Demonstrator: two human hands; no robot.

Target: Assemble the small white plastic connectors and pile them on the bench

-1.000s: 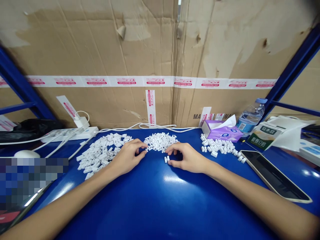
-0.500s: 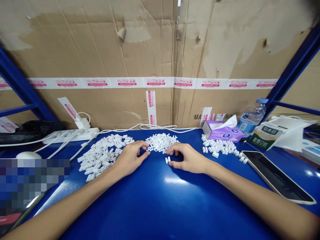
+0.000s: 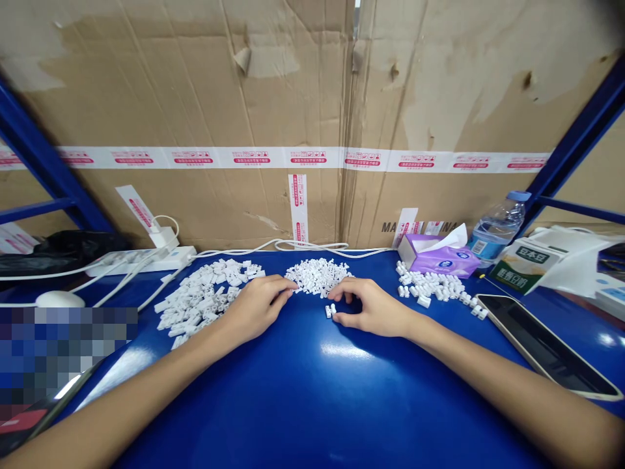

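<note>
Small white pieces form a pile (image 3: 316,276) at the middle of the blue table. At its left edge is my left hand (image 3: 261,306), thumb and forefinger closed together; whatever is between their tips is too small to make out. My right hand (image 3: 374,307) curves at the pile's right side, thumb and fingers apart. Beside its thumb tip a small white part (image 3: 329,312) lies on the table. Larger white housings (image 3: 195,296) are heaped left of my left hand. Further right, more white parts (image 3: 432,286) lie in a group.
A purple tissue box (image 3: 439,255), a water bottle (image 3: 498,228), a green and white carton (image 3: 525,266) and a phone (image 3: 547,345) stand or lie at the right. A power strip (image 3: 168,259) with white cables is at the back left. Cardboard (image 3: 219,98) rises behind.
The thumb and forefinger of my left hand have come together at the pile's edge. My right hand keeps nearly the same pose; the whole view has shifted slightly.
</note>
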